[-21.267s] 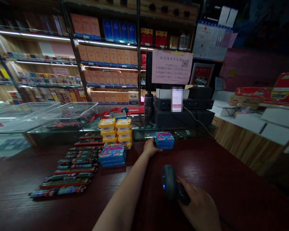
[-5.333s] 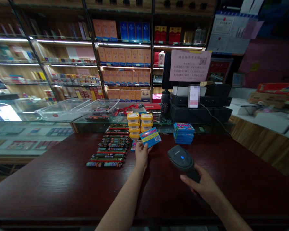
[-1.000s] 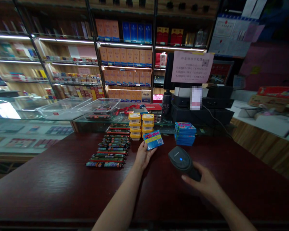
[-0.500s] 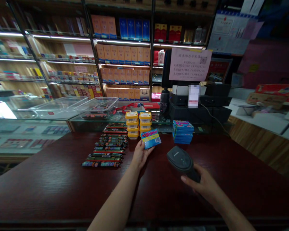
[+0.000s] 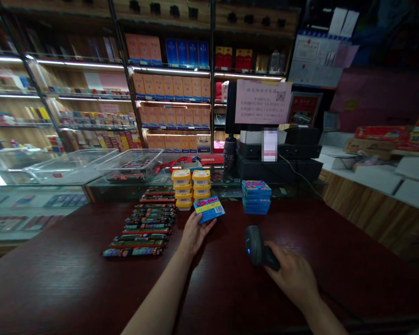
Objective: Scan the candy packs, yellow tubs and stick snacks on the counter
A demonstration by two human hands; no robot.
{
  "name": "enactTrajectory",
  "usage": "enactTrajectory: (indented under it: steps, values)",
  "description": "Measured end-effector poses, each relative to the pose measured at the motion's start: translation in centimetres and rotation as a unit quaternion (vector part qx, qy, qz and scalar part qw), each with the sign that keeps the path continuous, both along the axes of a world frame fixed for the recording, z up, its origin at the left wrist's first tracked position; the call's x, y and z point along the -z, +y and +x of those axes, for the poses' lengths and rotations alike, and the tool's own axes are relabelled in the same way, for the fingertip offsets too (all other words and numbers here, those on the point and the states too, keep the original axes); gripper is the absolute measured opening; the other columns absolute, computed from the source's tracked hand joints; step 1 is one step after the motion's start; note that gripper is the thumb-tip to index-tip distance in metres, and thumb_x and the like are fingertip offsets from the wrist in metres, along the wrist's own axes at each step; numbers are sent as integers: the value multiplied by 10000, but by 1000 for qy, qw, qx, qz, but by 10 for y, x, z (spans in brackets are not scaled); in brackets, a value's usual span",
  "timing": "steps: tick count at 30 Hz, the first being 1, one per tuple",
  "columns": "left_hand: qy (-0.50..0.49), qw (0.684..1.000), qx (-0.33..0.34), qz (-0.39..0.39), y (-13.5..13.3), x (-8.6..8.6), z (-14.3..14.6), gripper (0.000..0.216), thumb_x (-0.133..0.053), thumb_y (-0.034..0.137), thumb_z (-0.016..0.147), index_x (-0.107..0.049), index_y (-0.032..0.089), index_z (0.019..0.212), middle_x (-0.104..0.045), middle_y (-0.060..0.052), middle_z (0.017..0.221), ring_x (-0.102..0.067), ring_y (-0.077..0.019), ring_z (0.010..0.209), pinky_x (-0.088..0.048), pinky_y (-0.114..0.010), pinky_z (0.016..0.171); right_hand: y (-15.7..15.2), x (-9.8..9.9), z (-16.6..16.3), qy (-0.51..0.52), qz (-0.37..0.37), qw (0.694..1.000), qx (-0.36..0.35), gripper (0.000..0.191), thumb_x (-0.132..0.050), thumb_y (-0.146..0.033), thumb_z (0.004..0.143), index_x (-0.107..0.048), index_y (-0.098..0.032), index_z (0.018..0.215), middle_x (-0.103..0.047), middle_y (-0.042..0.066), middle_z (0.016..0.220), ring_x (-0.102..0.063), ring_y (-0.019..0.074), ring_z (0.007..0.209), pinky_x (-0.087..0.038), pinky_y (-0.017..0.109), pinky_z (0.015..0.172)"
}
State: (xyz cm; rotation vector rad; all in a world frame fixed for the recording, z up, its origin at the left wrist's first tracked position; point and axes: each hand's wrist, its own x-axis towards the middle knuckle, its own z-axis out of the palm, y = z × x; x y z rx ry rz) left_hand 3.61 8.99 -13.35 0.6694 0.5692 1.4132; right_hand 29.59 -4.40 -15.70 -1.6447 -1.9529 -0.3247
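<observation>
My left hand (image 5: 194, 234) grips a blue, pink and yellow packet (image 5: 209, 209) by its lower edge, with the barcode side facing up. In my right hand (image 5: 293, 270) is a dark barcode scanner (image 5: 255, 246), its head tilted toward the left and a small blue light showing on it. Behind the packet stand two stacks of yellow-lidded tubs (image 5: 183, 190). To their left lies a row of dark, patterned stick-shaped packages (image 5: 139, 228). A stack of similar blue packets (image 5: 256, 197) rests behind the scanner.
The dark red-brown table (image 5: 73, 288) spreads under both arms. Clear plastic bins (image 5: 136, 163) stand on the glass counter at the back. A monitor with a pink notice (image 5: 261, 102) rises above black boxes (image 5: 279, 168). Shelves of boxed goods (image 5: 172, 88) line the wall.
My right hand has turned the scanner, so its head now points more leftward, and a blue light shows. The packet stays in my left hand. The whole view has shifted slightly.
</observation>
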Motion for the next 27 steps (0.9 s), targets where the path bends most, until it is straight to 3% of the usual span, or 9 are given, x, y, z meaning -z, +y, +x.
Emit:
enactTrajectory:
  steps: [3, 8, 11, 15, 19, 22, 24, 27]
  values:
    - [58, 998, -19, 13, -2, -3, 3, 460, -712, 73, 654, -559, 196, 1071, -675, -45, 1013, -652, -182, 935, -524, -394, 895, 2, 5, 2, -6, -2, 1000, -2, 389, -565, -275, 805, -529, -211, 1187, -693, 67, 1024, -674, 214, 858, -505, 318, 697]
    - [186, 968, -129, 103, 4, -24, 18, 441, -776, 200, 593, -593, 170, 993, -670, -22, 884, -631, -169, 780, -535, -327, 765, 3, 6, 0, -3, -7, 1000, 3, 393, -584, -248, 800, -527, -217, 1188, -693, 54, 974, -671, 208, 829, -500, 317, 682]
    - [292, 910, -235, 177, 18, -46, 33, 305, -756, 237, 606, -609, 168, 864, -642, -5, 781, -587, -159, 718, -504, -292, 731, 4, 8, -1, 11, 11, 1000, 5, 406, -599, -233, 782, -534, -223, 1183, -695, 51, 974, -671, 206, 819, -498, 312, 680]
    - [435, 793, -313, 290, 41, -77, 61, 155, -669, 209, 687, -608, 191, 829, -593, -10, 761, -535, -163, 714, -457, -296, 734, 6, 9, -1, 18, 9, 1000, 4, 390, -590, -250, 790, -549, -225, 1178, -698, 47, 952, -676, 210, 804, -497, 316, 678]
    - [560, 666, -235, 433, 59, -99, 98, 165, -587, 143, 720, -646, 210, 859, -592, -52, 842, -521, -214, 863, -412, -342, 841, 6, 9, -2, 23, 16, 1000, 7, 366, -575, -256, 796, -564, -242, 1162, -706, 38, 946, -677, 194, 783, -493, 296, 669]
    - [605, 611, -156, 486, 66, -106, 127, 246, -560, 102, 711, -672, 221, 895, -588, -74, 895, -502, -237, 937, -376, -366, 905, 6, 8, -3, 18, 21, 1000, 7, 362, -570, -239, 795, -568, -242, 1157, -706, 39, 955, -674, 187, 789, -489, 290, 677]
    - [613, 607, -115, 492, 70, -106, 143, 238, -563, 94, 709, -689, 219, 867, -592, -86, 899, -501, -245, 951, -360, -373, 930, 6, 8, -4, 16, 12, 1000, 10, 363, -577, -239, 793, -572, -238, 1155, -704, 40, 943, -672, 188, 778, -487, 296, 679]
    - [582, 652, -67, 481, 74, -102, 153, 303, -668, 97, 642, -705, 222, 915, -608, -87, 874, -517, -266, 955, -344, -390, 958, 5, 6, -5, 15, -4, 1000, 21, 377, -595, -250, 786, -572, -242, 1162, -702, 37, 927, -669, 195, 768, -483, 308, 682]
